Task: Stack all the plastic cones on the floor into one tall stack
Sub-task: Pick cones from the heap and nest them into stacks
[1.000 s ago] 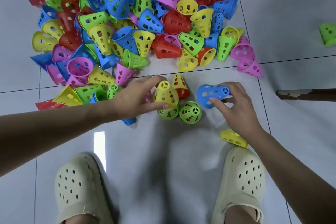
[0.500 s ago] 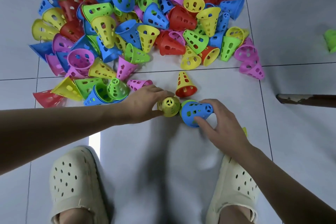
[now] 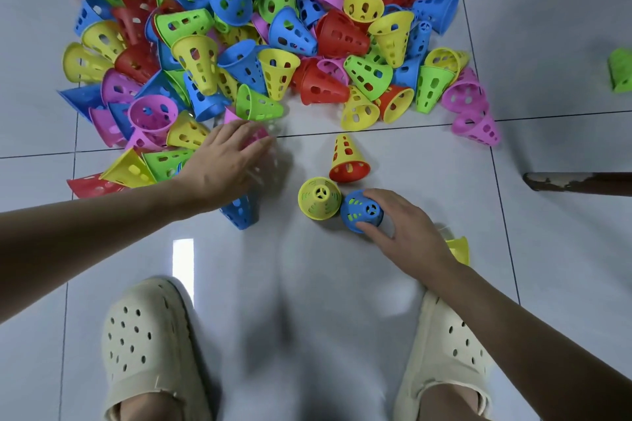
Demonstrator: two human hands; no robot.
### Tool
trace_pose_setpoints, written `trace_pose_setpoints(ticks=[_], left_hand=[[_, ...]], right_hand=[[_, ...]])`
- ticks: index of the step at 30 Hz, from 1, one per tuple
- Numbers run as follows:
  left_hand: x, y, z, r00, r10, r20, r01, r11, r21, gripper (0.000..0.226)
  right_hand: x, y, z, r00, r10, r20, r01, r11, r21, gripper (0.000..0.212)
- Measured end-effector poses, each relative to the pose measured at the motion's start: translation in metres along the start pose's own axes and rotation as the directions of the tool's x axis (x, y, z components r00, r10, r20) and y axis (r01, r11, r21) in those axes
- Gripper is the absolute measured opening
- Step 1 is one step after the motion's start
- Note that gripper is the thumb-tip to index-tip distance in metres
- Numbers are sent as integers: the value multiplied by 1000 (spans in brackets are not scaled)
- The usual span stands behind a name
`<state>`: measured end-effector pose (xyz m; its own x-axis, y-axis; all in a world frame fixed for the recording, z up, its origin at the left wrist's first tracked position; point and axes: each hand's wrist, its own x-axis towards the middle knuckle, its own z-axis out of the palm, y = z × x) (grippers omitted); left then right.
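Note:
A big pile of perforated plastic cones (image 3: 260,31) in red, yellow, green, blue and pink covers the upper floor. In front of it a yellow cone (image 3: 319,196) stands upright, with green showing through its holes. Touching it on the right stands a blue cone (image 3: 362,210) over a green one, and my right hand (image 3: 407,236) grips it from the right. A yellow cone nested on a red one (image 3: 349,157) lies just behind them. My left hand (image 3: 225,161), motion-blurred with fingers spread, hovers over a pink cone (image 3: 258,137) at the pile's front edge.
A blue cone (image 3: 239,212) lies under my left wrist. A yellow cone (image 3: 458,249) sits behind my right wrist. One green cone (image 3: 620,70) lies far right. A worn wooden bar (image 3: 578,183) juts in from the right. My two cream clogs (image 3: 147,345) stand below.
My left hand let go of the yellow cone and moved up and left to the pile's edge. My right hand turned the blue cone upright over the green one.

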<state>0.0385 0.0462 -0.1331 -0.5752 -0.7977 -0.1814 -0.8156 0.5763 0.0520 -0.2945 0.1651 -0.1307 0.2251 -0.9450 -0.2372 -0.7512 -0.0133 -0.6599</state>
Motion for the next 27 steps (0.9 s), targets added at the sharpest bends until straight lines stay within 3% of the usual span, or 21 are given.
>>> trace_pose_setpoints(ticks=[5, 7, 13, 17, 20, 23, 25, 27], left_hand=[[12, -9, 6, 999, 5, -36, -9, 996, -91, 72], [13, -13, 7, 998, 55, -42, -56, 998, -28, 64], [11, -22, 1, 978, 177, 106, -195, 960, 202, 78], [13, -19, -10, 971, 236, 39, -239, 947, 217, 64], [15, -12, -16, 985, 170, -38, -166, 983, 81, 63], [16, 5, -19, 997, 14, -70, -29, 975, -222, 67], [17, 18, -18, 996, -90, 25, 92, 903, -421, 69], [18, 27, -13, 985, -106, 134, 156, 877, -453, 68]], right_hand=[[0, 3, 2, 998, 65, 9, -66, 996, 57, 48], [1, 3, 2, 998, 59, 6, -60, 996, 60, 48], [0, 4, 1, 999, 46, 15, -46, 998, 42, 48], [-4, 6, -5, 998, 23, 57, -23, 1000, 13, 59], [-12, 12, -16, 999, 13, 38, -13, 1000, -11, 59], [-23, 25, -28, 999, 47, -14, -48, 998, -45, 50], [-29, 34, -36, 995, 78, -63, -81, 996, -38, 42], [-33, 42, -44, 990, 92, -106, -97, 995, -40, 35]])
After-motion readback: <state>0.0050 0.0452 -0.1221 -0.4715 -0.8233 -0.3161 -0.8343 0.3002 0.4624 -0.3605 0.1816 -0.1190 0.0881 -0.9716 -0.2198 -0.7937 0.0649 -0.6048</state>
